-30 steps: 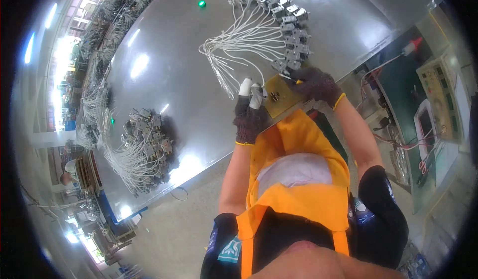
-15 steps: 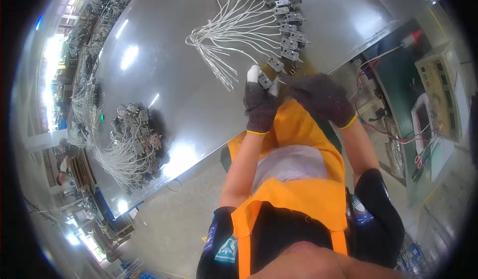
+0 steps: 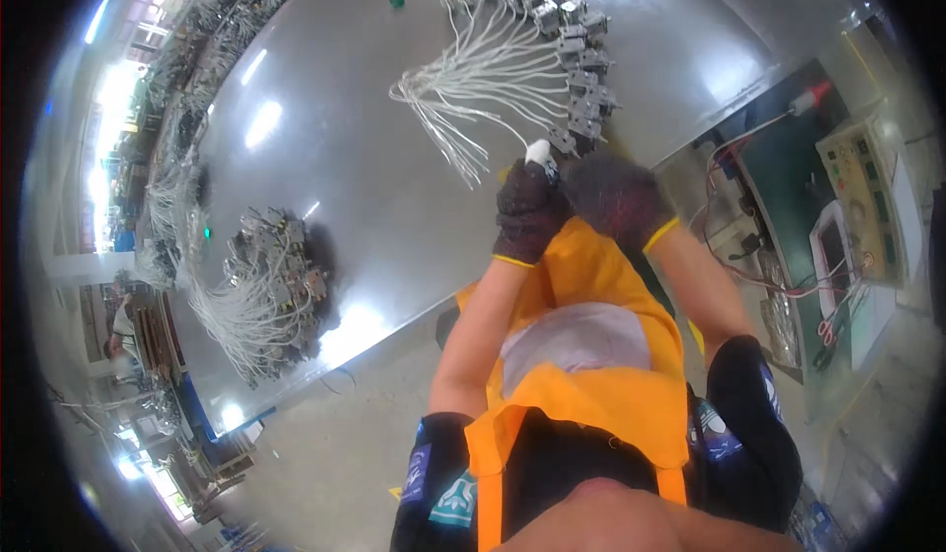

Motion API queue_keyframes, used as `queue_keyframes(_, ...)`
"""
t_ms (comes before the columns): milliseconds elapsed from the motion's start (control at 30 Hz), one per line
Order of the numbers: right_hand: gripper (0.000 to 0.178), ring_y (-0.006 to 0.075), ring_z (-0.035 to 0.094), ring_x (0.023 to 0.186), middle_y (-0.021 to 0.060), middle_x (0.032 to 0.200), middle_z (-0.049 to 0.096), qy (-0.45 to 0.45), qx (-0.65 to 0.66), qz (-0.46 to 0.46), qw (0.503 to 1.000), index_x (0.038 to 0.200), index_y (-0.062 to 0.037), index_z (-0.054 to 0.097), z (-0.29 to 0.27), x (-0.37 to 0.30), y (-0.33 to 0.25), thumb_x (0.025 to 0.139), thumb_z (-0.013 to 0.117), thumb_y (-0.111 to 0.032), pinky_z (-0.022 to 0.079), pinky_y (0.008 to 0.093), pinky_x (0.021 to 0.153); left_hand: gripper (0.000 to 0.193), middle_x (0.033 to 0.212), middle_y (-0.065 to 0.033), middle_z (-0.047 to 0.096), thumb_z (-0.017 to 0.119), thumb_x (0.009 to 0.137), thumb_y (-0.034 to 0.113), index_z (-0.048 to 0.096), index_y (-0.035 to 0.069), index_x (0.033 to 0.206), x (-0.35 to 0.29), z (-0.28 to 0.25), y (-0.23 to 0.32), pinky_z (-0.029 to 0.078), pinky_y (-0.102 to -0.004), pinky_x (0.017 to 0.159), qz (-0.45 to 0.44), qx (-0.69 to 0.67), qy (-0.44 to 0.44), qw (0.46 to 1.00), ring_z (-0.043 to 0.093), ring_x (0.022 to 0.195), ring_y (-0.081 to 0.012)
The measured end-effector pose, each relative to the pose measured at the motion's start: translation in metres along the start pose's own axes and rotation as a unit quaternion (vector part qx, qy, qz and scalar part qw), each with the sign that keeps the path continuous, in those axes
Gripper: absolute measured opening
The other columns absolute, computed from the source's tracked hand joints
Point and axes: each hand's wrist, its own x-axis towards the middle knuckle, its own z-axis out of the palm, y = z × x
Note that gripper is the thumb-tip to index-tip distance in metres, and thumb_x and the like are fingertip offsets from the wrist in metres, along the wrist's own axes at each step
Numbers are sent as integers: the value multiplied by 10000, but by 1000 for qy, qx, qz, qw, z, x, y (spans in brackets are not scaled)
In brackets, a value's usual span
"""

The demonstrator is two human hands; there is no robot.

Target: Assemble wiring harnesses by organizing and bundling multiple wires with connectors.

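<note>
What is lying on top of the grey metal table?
Silver metal parts fan out with thin white wires; farther left lies a heap of similar wired parts, plus a small green object. Whatever the dark-gloved left hand and dark-gloved right hand cover is hidden.

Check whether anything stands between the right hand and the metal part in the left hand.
Nothing visible does. The right hand is close beside the left hand, whose white-covered fingertip is at the mostly hidden metal part. The nearest fanned-out metal unit lies just beyond the hands, not between them.
</note>
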Motion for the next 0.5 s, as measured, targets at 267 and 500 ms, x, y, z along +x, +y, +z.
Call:
queue_keyframes(267,200,374,634,737,182,786,640,102,49,78,991,964,-66,614,26,-57,36,890,507,-218,480,496,673,555,1322,-162,497,693,838,111,445,-22,1316,-42,34,27,388,-350,1026,178,566,92,800,497,1197,-245)
queue_keyframes(500,294,300,654,743,192,949,643,264,-350,328,837,1098,-24,593,31,-176,230,852,526,-170,503,446,560,536,1309,-185,538,593,905,242,449,-27,1345,-111,95,111,428,-375,964,334,510,-17,793,529,1185,-266)
